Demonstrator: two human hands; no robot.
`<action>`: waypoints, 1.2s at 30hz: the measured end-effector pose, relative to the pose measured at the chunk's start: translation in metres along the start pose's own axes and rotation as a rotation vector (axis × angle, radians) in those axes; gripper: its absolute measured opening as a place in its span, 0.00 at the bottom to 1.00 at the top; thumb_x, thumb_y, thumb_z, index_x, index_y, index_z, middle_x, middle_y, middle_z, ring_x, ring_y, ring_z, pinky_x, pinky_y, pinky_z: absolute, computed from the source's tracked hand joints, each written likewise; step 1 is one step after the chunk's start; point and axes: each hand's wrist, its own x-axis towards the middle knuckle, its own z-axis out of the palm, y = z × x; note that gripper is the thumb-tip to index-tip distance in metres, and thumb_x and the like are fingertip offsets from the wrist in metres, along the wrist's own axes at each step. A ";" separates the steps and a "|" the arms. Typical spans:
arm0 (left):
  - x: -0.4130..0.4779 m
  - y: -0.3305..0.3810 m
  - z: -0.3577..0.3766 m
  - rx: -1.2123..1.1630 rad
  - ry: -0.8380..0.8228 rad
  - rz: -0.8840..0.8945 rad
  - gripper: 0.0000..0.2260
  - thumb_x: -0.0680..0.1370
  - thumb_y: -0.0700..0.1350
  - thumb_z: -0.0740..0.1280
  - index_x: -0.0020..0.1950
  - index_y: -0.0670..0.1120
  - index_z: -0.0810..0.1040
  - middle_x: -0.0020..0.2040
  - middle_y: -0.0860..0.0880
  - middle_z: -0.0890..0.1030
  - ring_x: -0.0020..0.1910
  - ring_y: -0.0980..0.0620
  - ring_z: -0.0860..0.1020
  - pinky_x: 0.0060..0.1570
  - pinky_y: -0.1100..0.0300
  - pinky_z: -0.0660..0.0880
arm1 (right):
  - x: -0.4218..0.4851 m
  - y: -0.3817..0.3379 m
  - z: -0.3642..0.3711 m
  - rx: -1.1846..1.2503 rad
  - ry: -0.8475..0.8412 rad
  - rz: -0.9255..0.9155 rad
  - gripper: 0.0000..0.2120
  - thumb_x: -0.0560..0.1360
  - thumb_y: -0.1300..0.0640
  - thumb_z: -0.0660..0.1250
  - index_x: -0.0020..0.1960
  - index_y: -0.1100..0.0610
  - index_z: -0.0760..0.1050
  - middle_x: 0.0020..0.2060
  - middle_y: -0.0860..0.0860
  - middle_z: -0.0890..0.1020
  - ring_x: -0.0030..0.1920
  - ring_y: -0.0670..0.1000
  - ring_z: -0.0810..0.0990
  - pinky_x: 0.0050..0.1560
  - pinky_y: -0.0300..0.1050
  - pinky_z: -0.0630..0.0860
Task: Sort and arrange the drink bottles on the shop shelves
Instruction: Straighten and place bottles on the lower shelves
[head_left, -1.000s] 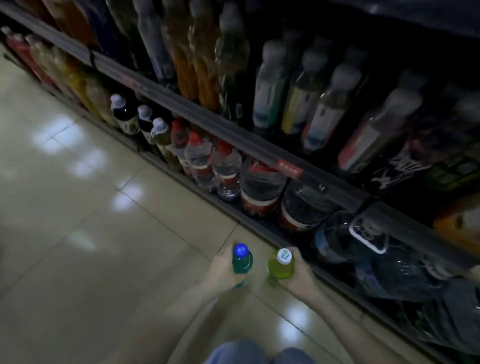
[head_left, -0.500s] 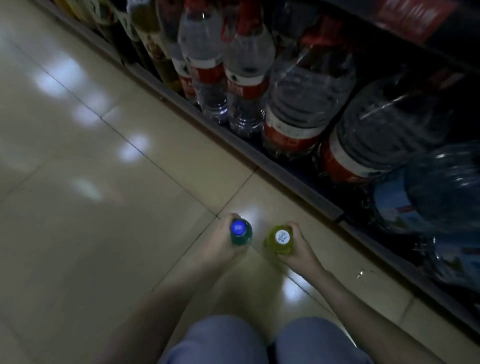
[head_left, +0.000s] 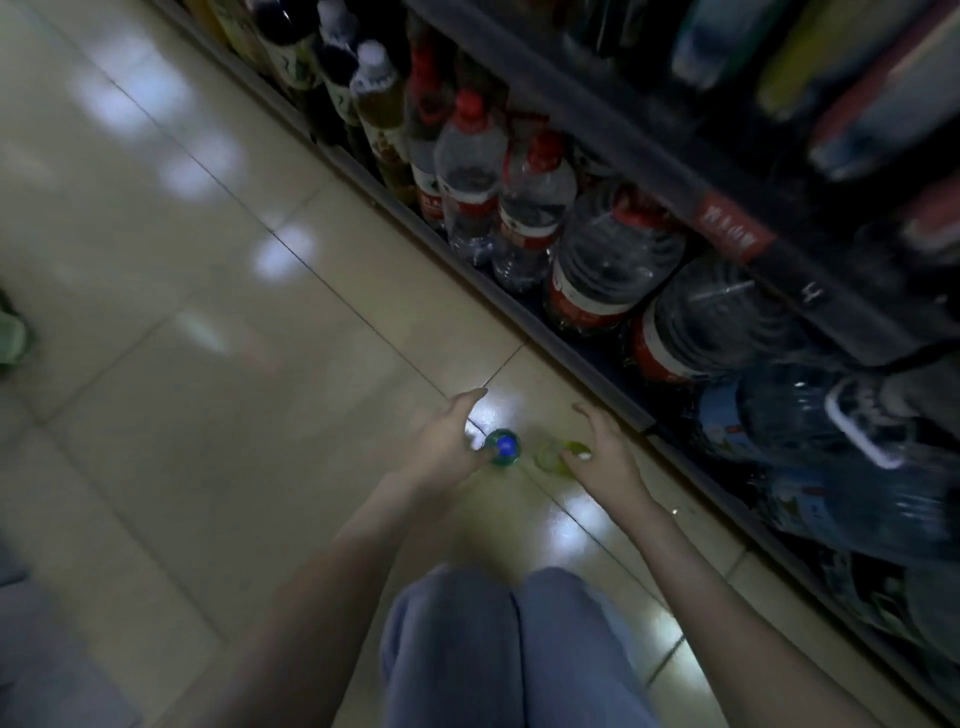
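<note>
Two small bottles stand upright on the tiled floor in front of the bottom shelf. The blue-capped green bottle (head_left: 503, 447) is on the left, the yellow-green bottle (head_left: 555, 454) on the right. My left hand (head_left: 447, 441) hovers just left of the blue-capped bottle with fingers spread and loose. My right hand (head_left: 605, 454) hangs over the yellow-green bottle, fingers relaxed, partly hiding its cap. Neither hand grips a bottle.
The bottom shelf (head_left: 587, 371) runs diagonally from top left to lower right, packed with red-capped water bottles (head_left: 470, 176) and large water jugs (head_left: 613, 260). An upper shelf rail (head_left: 727, 228) overhangs them. My knees (head_left: 514, 644) are at the bottom. Glossy floor tiles spread left.
Both hands have let go of the bottles, which now stand on the floor. The fingers have opened and lifted away. The view has tilted further down.
</note>
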 end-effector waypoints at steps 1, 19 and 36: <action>-0.013 0.016 -0.011 -0.023 0.023 0.005 0.34 0.72 0.52 0.72 0.75 0.53 0.62 0.70 0.54 0.70 0.64 0.53 0.71 0.56 0.67 0.64 | -0.010 -0.021 -0.010 -0.014 0.018 -0.012 0.29 0.73 0.63 0.69 0.72 0.56 0.65 0.68 0.52 0.69 0.69 0.50 0.67 0.63 0.37 0.62; -0.216 0.348 -0.376 0.199 0.385 0.374 0.26 0.78 0.55 0.64 0.75 0.53 0.63 0.73 0.51 0.66 0.68 0.50 0.70 0.58 0.59 0.71 | -0.192 -0.496 -0.258 -0.199 0.249 -0.470 0.22 0.79 0.51 0.64 0.71 0.53 0.66 0.67 0.48 0.70 0.66 0.49 0.71 0.58 0.37 0.66; -0.184 0.523 -0.605 0.296 0.894 0.945 0.25 0.80 0.54 0.61 0.77 0.54 0.59 0.75 0.51 0.63 0.73 0.51 0.63 0.62 0.58 0.71 | -0.170 -0.735 -0.373 -0.200 0.924 -0.940 0.28 0.79 0.55 0.64 0.75 0.53 0.59 0.70 0.48 0.66 0.71 0.44 0.61 0.69 0.37 0.59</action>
